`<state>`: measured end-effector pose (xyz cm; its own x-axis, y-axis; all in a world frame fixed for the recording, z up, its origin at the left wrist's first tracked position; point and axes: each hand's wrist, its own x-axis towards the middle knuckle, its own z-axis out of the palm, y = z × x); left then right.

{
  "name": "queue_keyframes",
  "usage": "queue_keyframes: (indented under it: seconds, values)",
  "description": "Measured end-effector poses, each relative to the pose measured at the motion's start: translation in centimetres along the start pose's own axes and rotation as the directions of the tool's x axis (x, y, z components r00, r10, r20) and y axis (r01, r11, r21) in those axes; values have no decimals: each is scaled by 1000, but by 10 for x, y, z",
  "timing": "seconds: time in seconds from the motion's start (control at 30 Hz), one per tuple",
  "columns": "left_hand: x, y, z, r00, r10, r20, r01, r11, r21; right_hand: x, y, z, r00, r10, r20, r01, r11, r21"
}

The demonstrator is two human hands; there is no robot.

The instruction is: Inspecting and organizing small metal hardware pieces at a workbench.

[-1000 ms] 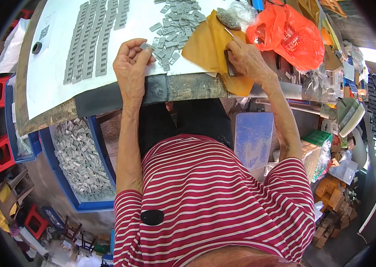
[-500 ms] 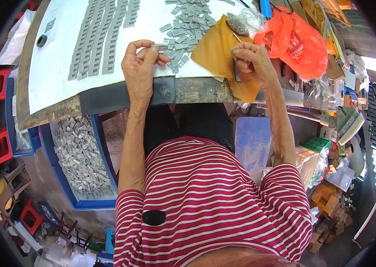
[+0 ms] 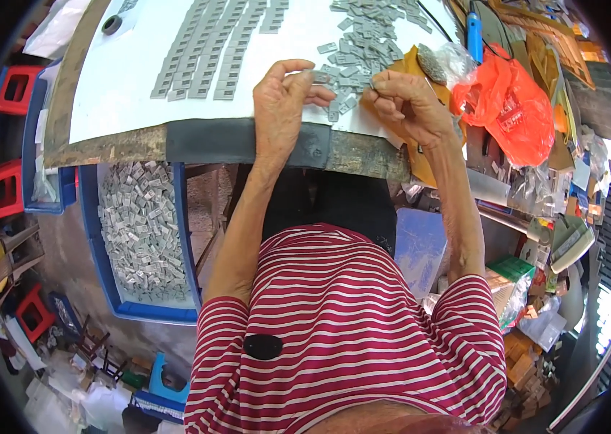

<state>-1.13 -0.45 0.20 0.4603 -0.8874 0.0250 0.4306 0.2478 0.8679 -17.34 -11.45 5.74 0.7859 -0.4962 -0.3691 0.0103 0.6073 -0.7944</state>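
My left hand point(image 3: 280, 108) is closed over the near side of the table, thumb and forefinger pinching a small flat grey rectangular piece point(image 3: 320, 75). To its right, my right hand point(image 3: 417, 105) is held in a pinch; whatever sits between its fingertips is too small to name. Both hands are near a loose heap of similar grey pieces point(image 3: 370, 43). Left of them, more such pieces point(image 3: 204, 50) lie in neat rows on the white sheet point(image 3: 121, 90). Orange-brown paper point(image 3: 421, 163) lies under my right hand, partly hidden by it.
A red plastic bag point(image 3: 511, 108), a clear bag point(image 3: 457, 61) and a blue-handled tool point(image 3: 474, 36) lie on the right. A black ring-shaped roll point(image 3: 111, 25) rests at the far left. Below the table edge stands a blue tray point(image 3: 154, 311) full of grey pieces.
The view has shifted, so the table appears further right. My right hand has moved left over the table, closer to my left hand, which still pinches the grey piece.
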Motion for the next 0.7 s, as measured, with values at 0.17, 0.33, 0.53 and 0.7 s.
queue_keyframes:
  seconds: [0.17, 0.33, 0.53, 0.7]
  values:
    - [0, 1, 3, 1000, -3, -23, 3, 1000, -19, 11, 1, 19, 989, -92, -116, 61, 967, -247]
    - [0, 2, 2, 1000, 7, -13, -7, 1000, 23, 22, 2, 31, 983, -136, -126, 96, 955, -280]
    - [0, 4, 2, 1000, -7, -11, 7, 998, 62, 29, 7, 34, 979, -176, -101, 144, 953, -268]
    - [0, 5, 2, 1000, 20, 10, -21, 993, 116, 31, 13, 33, 966, -221, -133, 183, 951, -251]
